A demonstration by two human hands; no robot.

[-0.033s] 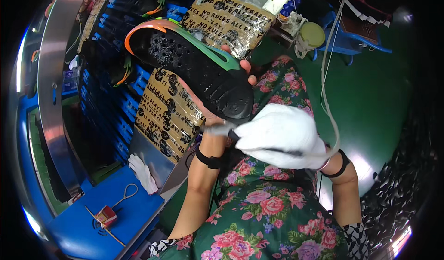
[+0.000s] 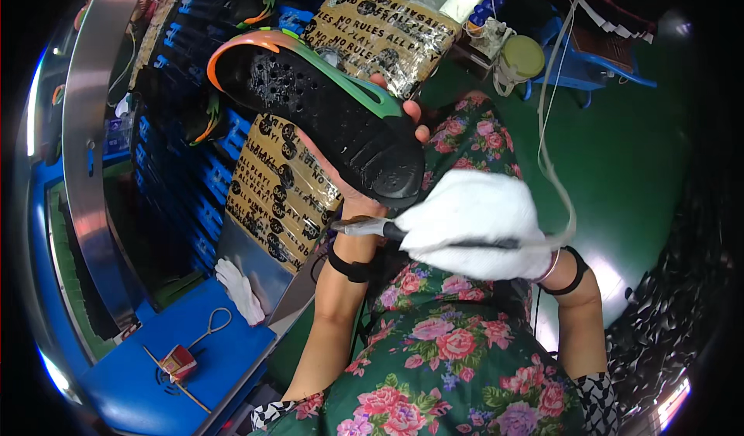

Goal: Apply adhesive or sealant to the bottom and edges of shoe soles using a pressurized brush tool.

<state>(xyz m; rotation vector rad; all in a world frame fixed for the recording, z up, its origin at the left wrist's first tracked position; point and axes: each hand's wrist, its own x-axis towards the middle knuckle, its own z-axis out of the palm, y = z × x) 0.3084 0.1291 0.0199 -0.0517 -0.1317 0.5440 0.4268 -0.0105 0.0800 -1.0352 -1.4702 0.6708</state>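
"Black shoe-shaped sole with orange-green sides [image 2: 318, 122] — where?"

"Clasped by the bare left hand [image 2: 355, 194]; the white-gloved right hand [image 2: 474, 223] grips a flat black-handled brush [image 2: 361, 226] — coating, I'd guess. Another stroke calls for steadiness."

Head-worn fisheye view
The camera looked steeply down toward the black sole [image 2: 333, 130] from above, close to it.

The white-gloved right hand [image 2: 473, 217] is observed slightly higher. The slim, black-handled tool with a pale, flattened tip [image 2: 363, 226] has swung: tip lower, rear raised. Its pale, flexible hose [image 2: 573, 217] now loops higher.
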